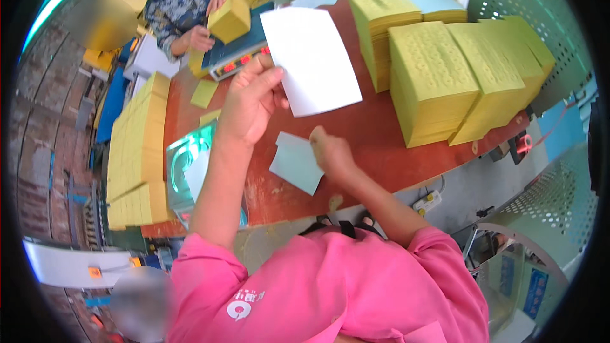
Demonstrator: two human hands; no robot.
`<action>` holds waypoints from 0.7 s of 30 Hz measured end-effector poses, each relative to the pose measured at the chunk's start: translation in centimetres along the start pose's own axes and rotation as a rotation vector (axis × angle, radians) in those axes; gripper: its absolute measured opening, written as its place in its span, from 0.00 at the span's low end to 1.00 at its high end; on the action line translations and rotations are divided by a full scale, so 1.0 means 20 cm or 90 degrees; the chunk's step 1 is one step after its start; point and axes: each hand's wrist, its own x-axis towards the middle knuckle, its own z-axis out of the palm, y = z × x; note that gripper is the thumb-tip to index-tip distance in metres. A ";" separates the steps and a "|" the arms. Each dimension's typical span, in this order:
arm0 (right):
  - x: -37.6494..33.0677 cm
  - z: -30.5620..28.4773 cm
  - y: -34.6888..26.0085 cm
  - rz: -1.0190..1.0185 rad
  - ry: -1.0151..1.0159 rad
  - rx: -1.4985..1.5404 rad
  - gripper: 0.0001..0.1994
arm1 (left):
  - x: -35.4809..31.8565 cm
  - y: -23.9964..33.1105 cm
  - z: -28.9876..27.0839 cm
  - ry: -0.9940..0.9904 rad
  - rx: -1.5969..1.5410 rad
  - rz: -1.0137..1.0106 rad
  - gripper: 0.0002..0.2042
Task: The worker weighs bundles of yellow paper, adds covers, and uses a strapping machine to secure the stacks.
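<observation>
Left hand (249, 111): fingers pinch the white sheet (314, 63) by its left edge above the bench (381, 128), apparently keeping its face clear.
Right hand (333, 155): fingers curled at the pale sheet (294, 164) lying on the bench; cannot tell whether they grip it.
Yellow stacks (432, 67): packed together, seemingly for mutual support.

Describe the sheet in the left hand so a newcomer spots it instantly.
Find the red table, then the left hand over it. Between thumb and fingers it holds a four-sided sheet, slightly bowed. It is bright white and raised, unlike the pale bluish sheet beside the right hand and the yellow stacks.
</observation>
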 end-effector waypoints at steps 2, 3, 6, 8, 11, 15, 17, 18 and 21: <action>0.02 0.00 0.08 -0.046 0.099 0.075 0.02 | -0.03 0.02 -0.07 0.014 0.015 0.014 0.04; 0.03 0.00 0.07 -0.062 0.118 0.153 0.02 | -0.05 0.05 -0.10 0.035 0.012 0.008 0.04; 0.03 0.05 0.10 -0.080 0.172 0.250 0.03 | -0.06 0.08 -0.21 -0.001 0.022 0.038 0.06; 0.02 0.06 0.08 0.019 0.122 0.326 0.05 | -0.07 0.09 -0.27 0.013 0.028 0.042 0.06; 0.00 0.09 0.11 0.058 0.152 0.421 0.05 | -0.07 0.11 -0.28 0.004 0.020 0.051 0.05; -0.07 0.02 0.12 0.083 0.236 0.409 0.06 | -0.05 0.12 -0.14 -0.053 -0.011 0.051 0.06; -0.10 0.00 0.16 0.103 0.317 0.354 0.07 | -0.04 0.11 -0.05 -0.042 0.019 0.040 0.08; -0.11 0.01 0.19 0.087 0.349 0.337 0.07 | -0.01 0.10 0.00 -0.068 0.002 0.036 0.08; -0.19 -0.08 0.18 0.070 0.405 0.286 0.07 | 0.09 0.05 0.20 -0.137 -0.045 0.034 0.09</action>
